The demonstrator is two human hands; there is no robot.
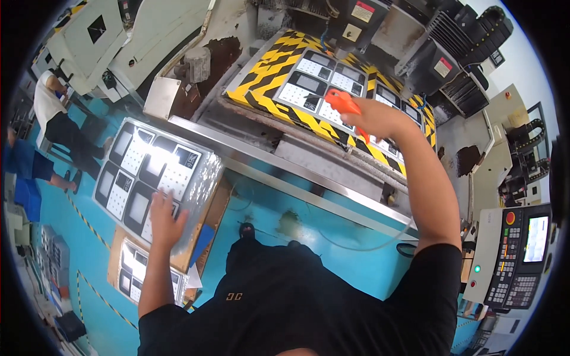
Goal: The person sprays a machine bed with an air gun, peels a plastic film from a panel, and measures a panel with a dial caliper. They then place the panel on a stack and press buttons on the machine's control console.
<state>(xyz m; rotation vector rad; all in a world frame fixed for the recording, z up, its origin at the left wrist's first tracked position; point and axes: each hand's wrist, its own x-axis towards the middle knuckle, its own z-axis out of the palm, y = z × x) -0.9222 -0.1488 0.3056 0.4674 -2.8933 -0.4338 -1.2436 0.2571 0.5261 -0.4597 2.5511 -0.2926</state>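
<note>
red-and-white labels (362, 11) on dark machine housings (372, 29), tan emblem (234, 296) on black shirt (297, 296)

The view comes from the left 1 of 2 wide fisheye cameras worn side by side on the person's head; it looks steeply down and forward, upright and unmirrored; the black shirt (285, 302) fills the lower middle, close to the lens; the left hand (166, 222) and right hand (374, 117) lie farther out, the striped machine bed (252, 89) at upper centre; the blue floor (270, 219) shows beneath; the control panel (496, 255) stands near the right rim, where straight edges bend.
</note>
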